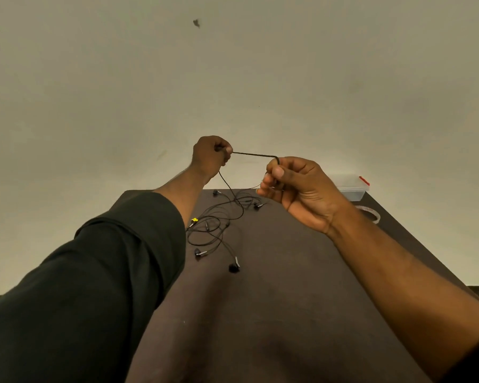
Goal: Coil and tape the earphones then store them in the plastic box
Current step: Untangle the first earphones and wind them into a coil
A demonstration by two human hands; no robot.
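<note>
- Left hand (209, 156): grip pinches the cord (253, 155), raised over the worktop (274, 272).
- Loose earphones (219, 230) in a tangle below; lifting could snag them.
- Right hand (296, 186): grip holds the loops; slack tension may unwind them.
- Plastic box (351, 187), tape (369, 212) far right.

I see a dark brown table (288, 299) running away from me. A loose tangle of black earphones (219, 230) lies on its middle, earbuds scattered around it. At the far right corner sits a clear plastic box (351, 187) with a red clasp, a tape roll (369, 212) just beside it.
</note>
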